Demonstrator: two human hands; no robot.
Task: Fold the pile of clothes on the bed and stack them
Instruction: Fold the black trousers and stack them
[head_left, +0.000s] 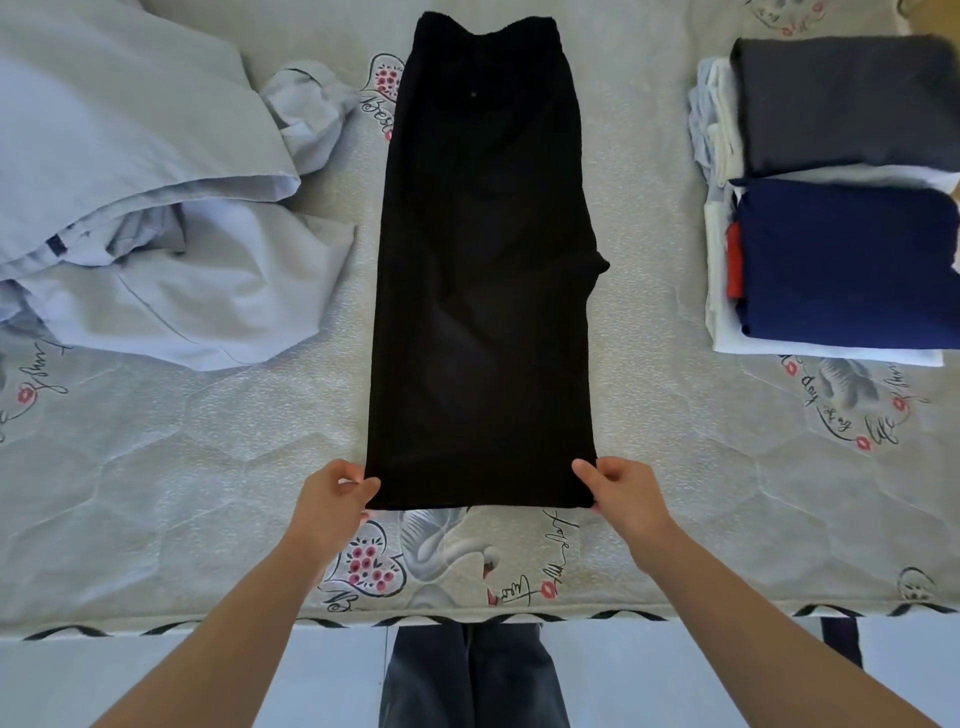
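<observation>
Black trousers (483, 270) lie flat lengthwise in the middle of the bed, folded leg on leg, waistband at the far end. My left hand (335, 501) pinches the near left corner of the hem. My right hand (621, 493) pinches the near right corner. On the right stand folded clothes: a dark blue piece (852, 270) on white ones, and behind it a dark grey piece (847, 104) on pale ones. A loose pile of pale blue shirts (156, 208) lies at the left.
The mattress (727, 493) has a grey quilted cover printed with swans and hearts. Its near edge runs across the bottom of the view, with my legs and the pale floor below it.
</observation>
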